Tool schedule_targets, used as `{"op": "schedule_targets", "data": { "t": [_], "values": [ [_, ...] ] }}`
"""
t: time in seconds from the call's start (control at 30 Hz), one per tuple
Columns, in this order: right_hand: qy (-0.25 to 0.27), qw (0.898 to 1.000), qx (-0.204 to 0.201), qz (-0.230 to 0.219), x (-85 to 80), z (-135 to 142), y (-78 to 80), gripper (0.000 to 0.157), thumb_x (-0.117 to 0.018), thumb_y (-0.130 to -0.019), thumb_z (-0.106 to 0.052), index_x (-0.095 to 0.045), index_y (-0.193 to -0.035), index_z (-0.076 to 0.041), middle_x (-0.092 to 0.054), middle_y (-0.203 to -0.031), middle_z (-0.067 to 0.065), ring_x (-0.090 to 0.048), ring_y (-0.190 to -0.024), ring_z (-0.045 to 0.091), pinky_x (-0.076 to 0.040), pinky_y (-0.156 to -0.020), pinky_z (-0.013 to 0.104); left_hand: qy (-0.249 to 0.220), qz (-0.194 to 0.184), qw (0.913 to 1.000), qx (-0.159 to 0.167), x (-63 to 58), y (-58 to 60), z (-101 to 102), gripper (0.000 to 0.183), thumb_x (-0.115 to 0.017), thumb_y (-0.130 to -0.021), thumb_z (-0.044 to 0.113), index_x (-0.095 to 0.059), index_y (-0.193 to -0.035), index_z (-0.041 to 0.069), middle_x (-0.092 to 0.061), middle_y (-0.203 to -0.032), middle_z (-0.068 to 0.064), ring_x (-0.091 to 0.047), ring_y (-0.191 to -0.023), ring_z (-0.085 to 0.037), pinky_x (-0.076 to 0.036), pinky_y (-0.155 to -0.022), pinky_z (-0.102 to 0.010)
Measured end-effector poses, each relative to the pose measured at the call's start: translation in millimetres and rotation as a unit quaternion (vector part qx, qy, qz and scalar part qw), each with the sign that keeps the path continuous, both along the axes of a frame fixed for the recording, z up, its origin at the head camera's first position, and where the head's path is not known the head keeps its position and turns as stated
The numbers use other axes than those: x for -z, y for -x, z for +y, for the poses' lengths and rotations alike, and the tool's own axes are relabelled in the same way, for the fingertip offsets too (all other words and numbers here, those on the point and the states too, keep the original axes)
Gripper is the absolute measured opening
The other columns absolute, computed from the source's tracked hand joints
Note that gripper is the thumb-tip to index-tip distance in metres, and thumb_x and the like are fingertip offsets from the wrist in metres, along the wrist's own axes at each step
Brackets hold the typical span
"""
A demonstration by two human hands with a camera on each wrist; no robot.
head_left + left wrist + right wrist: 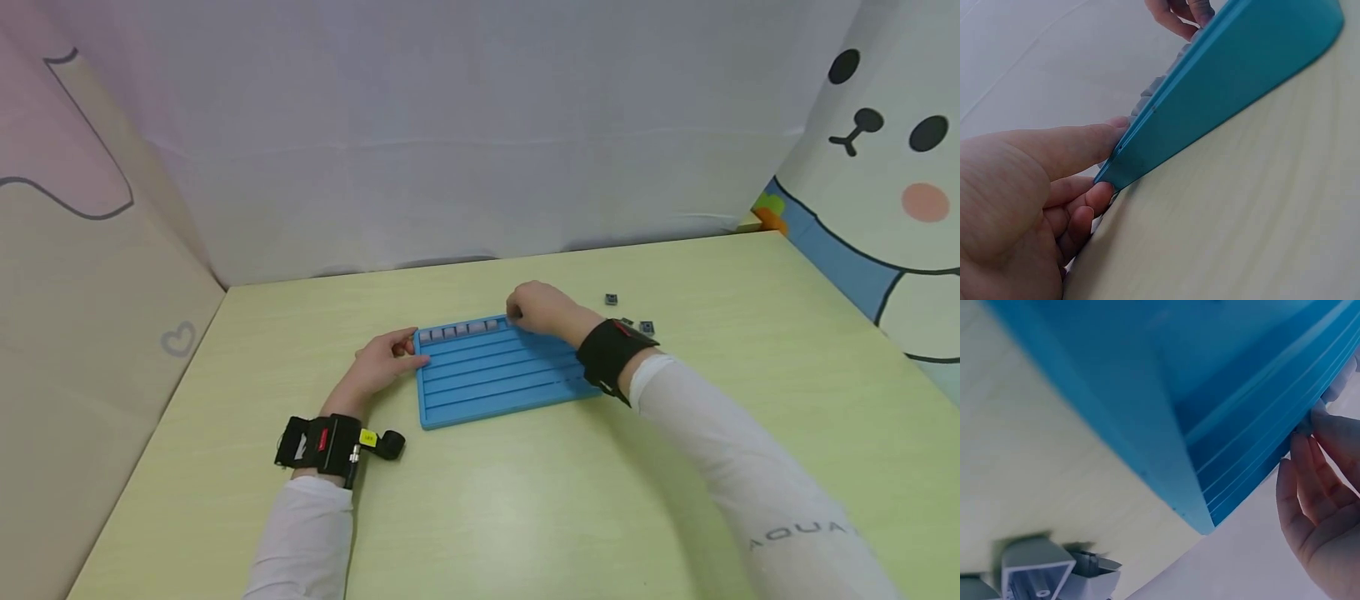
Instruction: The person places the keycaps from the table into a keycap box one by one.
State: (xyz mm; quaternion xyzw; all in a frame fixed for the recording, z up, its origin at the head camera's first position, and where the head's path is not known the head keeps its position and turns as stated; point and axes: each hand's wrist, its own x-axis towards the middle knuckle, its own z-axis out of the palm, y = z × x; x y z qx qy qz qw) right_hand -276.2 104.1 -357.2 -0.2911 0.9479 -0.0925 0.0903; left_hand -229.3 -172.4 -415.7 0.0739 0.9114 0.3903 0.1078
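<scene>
A blue ridged tray (495, 375) lies on the table, with a row of grey keycaps (459, 329) along its far edge. My left hand (381, 360) holds the tray's left end. In the left wrist view, the thumb (1094, 145) lies over the rim and the fingertips sit at the tray's lower edge. Over the far row, to the right of the lined-up keycaps, is my right hand (543, 308). Its thumb and fingers pinch a small grey keycap (1305, 425) at the row, mostly hidden by the fingertips.
Loose keycaps lie on the table right of the tray, one (611, 298) farther back and another (647, 327) near the right wrist strap. Hollow undersides show on a keycap (1038, 565) in the right wrist view. A pale curtain (480, 167) hangs behind the table.
</scene>
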Motion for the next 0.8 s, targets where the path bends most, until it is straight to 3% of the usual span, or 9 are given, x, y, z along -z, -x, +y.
{"op": "schedule_targets", "data": {
  "t": [0.8],
  "values": [
    [-0.011,1.0,-0.003,0.009,2.3,-7.0,0.8,0.017,-0.061,-0.09,-0.01,-0.071,-0.103,-0.004,-0.069,-0.102,0.011,-0.063,-0.095,0.026,-0.05,-0.086,0.038,0.001,0.002,1.0,0.003,-1.3,-1.4,2.3,0.064,-0.067,-0.088,0.027,-0.042,-0.141,0.002,-0.052,-0.095,-0.005,-0.045,-0.092,-0.024,-0.017,-0.092,-0.053]
  ]
}}
